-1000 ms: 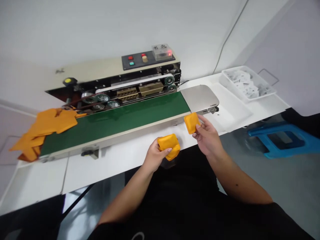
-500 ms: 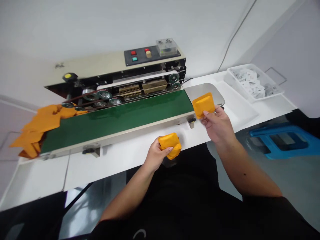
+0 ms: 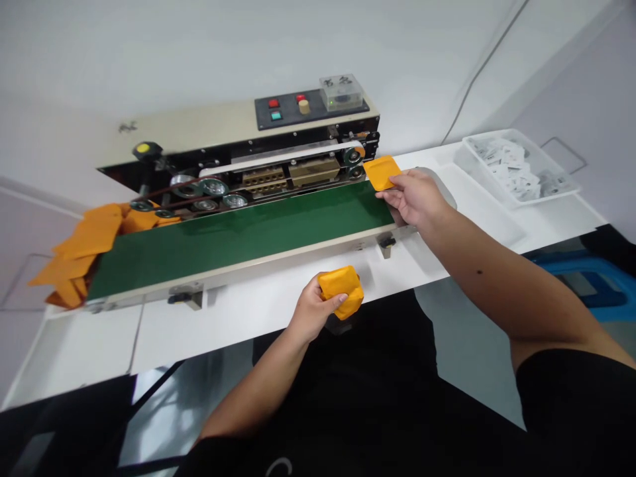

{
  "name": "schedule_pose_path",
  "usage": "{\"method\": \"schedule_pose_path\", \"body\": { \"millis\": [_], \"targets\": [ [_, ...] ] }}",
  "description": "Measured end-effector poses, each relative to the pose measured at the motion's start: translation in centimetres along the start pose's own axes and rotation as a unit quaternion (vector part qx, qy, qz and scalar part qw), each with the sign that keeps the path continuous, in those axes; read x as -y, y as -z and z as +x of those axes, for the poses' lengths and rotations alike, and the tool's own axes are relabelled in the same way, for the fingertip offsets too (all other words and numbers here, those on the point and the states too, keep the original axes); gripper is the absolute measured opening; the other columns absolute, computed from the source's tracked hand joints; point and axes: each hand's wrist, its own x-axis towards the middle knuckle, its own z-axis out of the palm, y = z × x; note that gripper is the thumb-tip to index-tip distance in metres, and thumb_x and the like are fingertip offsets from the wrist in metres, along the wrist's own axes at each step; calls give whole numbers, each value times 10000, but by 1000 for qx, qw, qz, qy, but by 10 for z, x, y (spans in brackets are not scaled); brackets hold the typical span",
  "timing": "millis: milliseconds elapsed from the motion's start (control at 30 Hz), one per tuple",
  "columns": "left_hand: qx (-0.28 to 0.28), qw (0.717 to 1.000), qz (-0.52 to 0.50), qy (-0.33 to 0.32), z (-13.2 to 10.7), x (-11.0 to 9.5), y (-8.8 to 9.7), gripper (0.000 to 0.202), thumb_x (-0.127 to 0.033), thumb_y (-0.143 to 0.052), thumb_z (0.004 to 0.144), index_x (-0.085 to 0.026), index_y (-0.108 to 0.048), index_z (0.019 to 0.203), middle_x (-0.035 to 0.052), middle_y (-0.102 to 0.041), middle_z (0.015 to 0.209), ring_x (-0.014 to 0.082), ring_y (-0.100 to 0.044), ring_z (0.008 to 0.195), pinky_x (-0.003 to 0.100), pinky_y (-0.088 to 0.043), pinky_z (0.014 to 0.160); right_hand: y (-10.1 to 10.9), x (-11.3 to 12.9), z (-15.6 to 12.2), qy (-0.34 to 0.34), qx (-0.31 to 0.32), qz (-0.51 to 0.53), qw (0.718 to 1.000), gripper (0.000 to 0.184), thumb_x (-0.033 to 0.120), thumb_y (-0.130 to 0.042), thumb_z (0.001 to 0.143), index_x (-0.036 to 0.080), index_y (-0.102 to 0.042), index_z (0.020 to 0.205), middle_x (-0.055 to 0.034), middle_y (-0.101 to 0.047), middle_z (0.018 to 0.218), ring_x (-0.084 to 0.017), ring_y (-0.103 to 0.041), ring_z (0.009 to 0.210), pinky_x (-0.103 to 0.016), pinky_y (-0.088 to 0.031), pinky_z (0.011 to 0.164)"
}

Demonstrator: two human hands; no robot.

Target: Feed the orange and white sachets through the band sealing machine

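Observation:
My right hand (image 3: 415,197) pinches a flat orange pouch (image 3: 381,171) at the right end of the sealing machine (image 3: 238,132), right by its rollers and over the end of the green conveyor belt (image 3: 238,235). My left hand (image 3: 311,310) rests at the front edge of the white table (image 3: 238,318), closed round a small stack of orange pouches (image 3: 342,290). A heap of orange pouches (image 3: 79,248) lies at the belt's left end.
A clear tray of small white packets (image 3: 517,169) stands at the back right of the table. A metal plate (image 3: 444,189) sits past the belt's right end, partly hidden by my hand. A blue stool (image 3: 603,285) is on the floor to the right.
My right hand has carried the single pouch up and away from me, from beside the table's front to the machine's right-end rollers. The left hand has stayed put with its stack.

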Motion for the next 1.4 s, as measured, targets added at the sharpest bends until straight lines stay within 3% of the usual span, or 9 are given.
{"method": "schedule_pose_path", "body": {
  "millis": [433, 567, 700, 800, 1000, 1067, 1167, 1300, 1400],
  "targets": [
    [-5, 1000, -9, -7, 3, 0, 8, 591, -353, -999, 761, -176, -676, 1223, 154, -799, 1279, 313, -783, 1116, 449, -625, 963, -36, 3, 0, -20, 35, -20, 999, 45, 110, -576, 1024, 154, -585, 1024, -107, -745, 877, -182, -773, 695, -220, -613, 519],
    [-7, 1000, -12, -11, 2, 1, 11, 585, -354, -997, 762, -179, -680, 1221, 148, -803, 1268, 314, -784, 1113, 449, -624, 960, -29, 5, -18, -15, 63, -63, 996, 183, 261, -730, 999, 193, -583, 1084, -98, -748, 912, -197, -771, 677, -215, -570, 469],
    [-4, 1000, -16, -5, 1, 2, 13, 599, -375, -993, 768, -178, -671, 1233, 161, -797, 1274, 323, -788, 1103, 472, -619, 967, -5, 0, -58, 54, 68, -82, 993, 356, 337, -848, 900, 250, -596, 1137, -18, -733, 880, -128, -673, 536, -169, -402, 377],
    [-6, 1000, -19, -6, 1, 3, 12, 601, -385, -992, 768, -178, -668, 1231, 161, -795, 1264, 315, -785, 1093, 455, -616, 955, 16, -14, -103, 128, 83, -86, 985, 274, 330, -820, 898, 263, -653, 1103, 8, -713, 840, -94, -583, 496, -183, -329, 387],
    [-4, 1000, 1, -18, -1, 4, 3, 613, -407, -1008, 737, -176, -680, 1201, 114, -794, 1187, 265, -761, 1037, 382, -594, 925, 39, -70, -174, 163, 200, -280, 925, 219, 326, -799, 907, 265, -809, 1116, -55, -717, 984, -167, -628, 756, -291, -506, 607],
    [-6, 999, 34, -31, -2, 4, 0, 585, -428, -1003, 739, -179, -692, 1168, 87, -789, 1124, 247, -743, 1000, 355, -576, 903, 40, -89, -184, 161, 217, -312, 911, 289, 306, -798, 894, 282, -815, 1182, -46, -684, 981, -169, -587, 755, -302, -489, 620],
    [-7, 995, 90, -51, -6, 5, -3, 553, -463, -987, 753, -186, -706, 1140, 62, -773, 1051, 231, -715, 939, 333, -556, 864, 41, -111, -189, 150, 198, -295, 923, 330, 302, -799, 886, 280, -786, 1216, -19, -627, 926, -169, -562, 759, -312, -486, 663],
    [-8, 989, 136, -63, -11, 8, -7, 563, -497, -980, 750, -188, -719, 1141, 53, -761, 1028, 222, -695, 909, 317, -542, 829, 46, -127, -188, 130, 176, -268, 938, 170, 322, -805, 895, 235, -728, 1020, -2, -598, 896, -159, -554, 774, -304, -481, 702],
    [-6, 989, 138, -54, -13, 9, -9, 610, -506, -1001, 710, -181, -713, 1140, 52, -759, 1028, 227, -699, 920, 315, -546, 830, 47, -135, -189, 129, 180, -242, 945, 187, 347, -817, 898, 219, -681, 909, -4, -619, 893, -157, -571, 785, -294, -493, 715]
  ]
}}
